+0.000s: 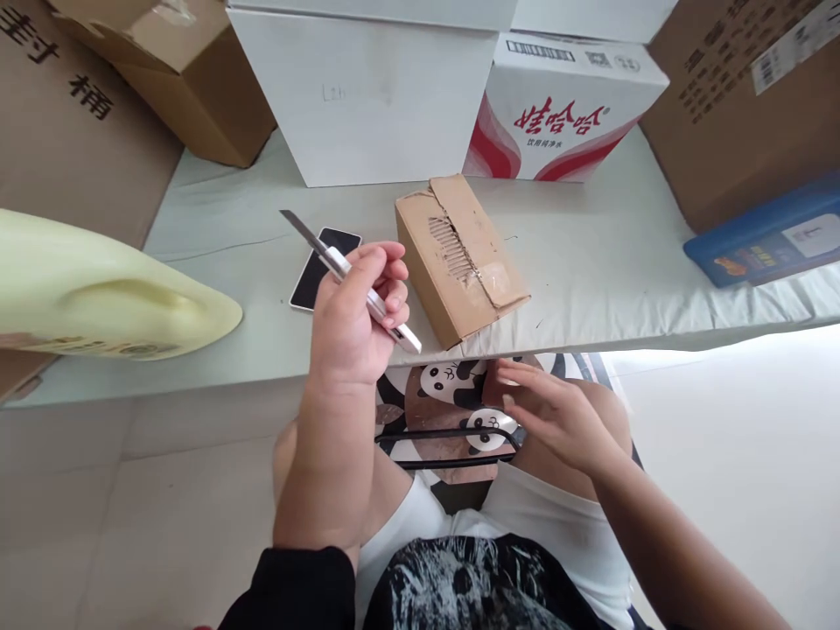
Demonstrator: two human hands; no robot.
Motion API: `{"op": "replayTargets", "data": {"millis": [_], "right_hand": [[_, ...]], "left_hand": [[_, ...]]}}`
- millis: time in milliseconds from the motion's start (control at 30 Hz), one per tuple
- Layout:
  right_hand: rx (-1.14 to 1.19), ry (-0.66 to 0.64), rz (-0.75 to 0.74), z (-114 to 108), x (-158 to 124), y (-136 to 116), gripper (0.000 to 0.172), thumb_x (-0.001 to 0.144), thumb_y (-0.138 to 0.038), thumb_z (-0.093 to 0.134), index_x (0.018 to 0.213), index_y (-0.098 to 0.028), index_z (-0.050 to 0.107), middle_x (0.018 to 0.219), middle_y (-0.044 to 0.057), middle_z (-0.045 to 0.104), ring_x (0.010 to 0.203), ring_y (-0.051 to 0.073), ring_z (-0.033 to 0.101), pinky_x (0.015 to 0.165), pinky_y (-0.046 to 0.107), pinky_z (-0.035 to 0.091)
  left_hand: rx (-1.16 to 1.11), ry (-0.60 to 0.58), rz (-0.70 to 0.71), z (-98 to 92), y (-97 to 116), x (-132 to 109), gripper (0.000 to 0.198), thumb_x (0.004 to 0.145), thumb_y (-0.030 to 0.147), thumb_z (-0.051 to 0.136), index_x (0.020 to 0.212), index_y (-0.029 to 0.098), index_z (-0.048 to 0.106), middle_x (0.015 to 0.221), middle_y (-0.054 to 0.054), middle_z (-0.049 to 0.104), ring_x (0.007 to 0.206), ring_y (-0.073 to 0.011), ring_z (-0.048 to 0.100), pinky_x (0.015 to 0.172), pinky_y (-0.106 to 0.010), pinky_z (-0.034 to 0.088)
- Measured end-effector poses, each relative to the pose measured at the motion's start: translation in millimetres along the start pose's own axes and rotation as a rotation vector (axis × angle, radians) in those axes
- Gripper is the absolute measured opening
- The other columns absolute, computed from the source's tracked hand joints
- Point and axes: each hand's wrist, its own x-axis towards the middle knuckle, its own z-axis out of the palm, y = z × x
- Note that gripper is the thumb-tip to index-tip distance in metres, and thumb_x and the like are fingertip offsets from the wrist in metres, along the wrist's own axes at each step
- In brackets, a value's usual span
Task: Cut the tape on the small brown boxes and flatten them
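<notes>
My left hand [354,319] is closed round a white utility knife [377,306], palm turned up, above the table's front edge. The knife's long blade is slid out and points up and to the left. Just right of that hand lies a small brown cardboard box [452,262], set at a slant. Its top has a row of short cuts or scuffs and a flap with a torn edge. My right hand [557,411] hangs over my lap with fingers apart, holding nothing. Partly behind my left hand is a dark-screened device with a white rim [315,276].
Pale cloth covers the table [577,254]. A pale yellow bottle [118,289] lies at the left. Along the back stand a large white box [374,96], a red-and-white carton [557,114] and brown cartons [741,105]. A blue box [767,232] sits at the right.
</notes>
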Motion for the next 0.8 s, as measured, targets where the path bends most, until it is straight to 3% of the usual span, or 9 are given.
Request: {"op": "replayTargets", "data": {"millis": [133,400,500,633,733,800], "right_hand": [[-0.130,-0.032,0.175,-0.6,-18.9,11.4,0.017,0.093,-0.034,0.070,0.087,-0.023,0.082,0.089,0.005,0.084,0.075,0.022,0.080,0.066,0.032,0.066],[-0.216,-0.068,0.099,-0.4,-16.3,4.7,0.036,0.092,-0.013,0.049,0.101,-0.022,0.082,0.102,0.005,0.085,0.090,0.022,0.082,0.075,0.032,0.067],[-0.235,-0.048,0.137,-0.9,-13.3,-1.7,0.031,0.096,-0.018,0.051,0.101,-0.023,0.081,0.094,0.004,0.085,0.080,0.020,0.082,0.068,0.030,0.065],[-0.211,0.004,0.083,-4.2,-12.3,-6.8,0.025,0.098,-0.029,0.059,0.084,-0.023,0.078,0.084,0.005,0.083,0.070,0.020,0.079,0.060,0.029,0.062],[-0.149,0.035,0.068,-4.4,-11.6,-9.2,0.024,0.098,-0.022,0.056,0.088,-0.022,0.077,0.089,0.006,0.083,0.074,0.020,0.080,0.064,0.030,0.064],[-0.064,0.056,0.042,-1.7,-8.9,-11.9,0.022,0.095,-0.017,0.056,0.103,-0.023,0.076,0.095,0.005,0.084,0.080,0.019,0.081,0.069,0.030,0.066]], "left_hand": [[-0.095,-0.069,-0.068,-1.2,1.9,0.4,0.017,0.079,0.032,0.081,0.079,0.020,0.069,0.069,0.003,0.059,0.049,-0.0043,0.047,0.039,-0.018,0.034],[-0.150,-0.097,-0.079,1.2,3.3,-2.0,0.015,0.074,0.027,0.082,0.075,0.021,0.068,0.067,0.003,0.056,0.052,-0.0058,0.048,0.041,-0.018,0.036],[-0.149,-0.112,-0.070,0.3,1.3,-1.5,0.015,0.074,0.027,0.082,0.075,0.021,0.068,0.067,0.003,0.055,0.052,-0.0056,0.048,0.041,-0.019,0.036],[-0.128,-0.126,-0.072,-0.3,0.8,-1.6,0.017,0.078,0.032,0.080,0.076,0.021,0.068,0.067,0.003,0.058,0.051,-0.0067,0.052,0.042,-0.021,0.038],[-0.160,-0.143,-0.113,5.7,-0.9,-6.8,0.024,0.086,0.043,0.073,0.079,0.020,0.069,0.072,-0.001,0.066,0.063,-0.0121,0.066,0.051,-0.023,0.050],[-0.198,-0.194,-0.145,14.0,-5.2,-13.9,0.028,0.092,0.047,0.066,0.083,0.020,0.070,0.083,-0.004,0.074,0.083,-0.0180,0.076,0.067,-0.028,0.061]]}}
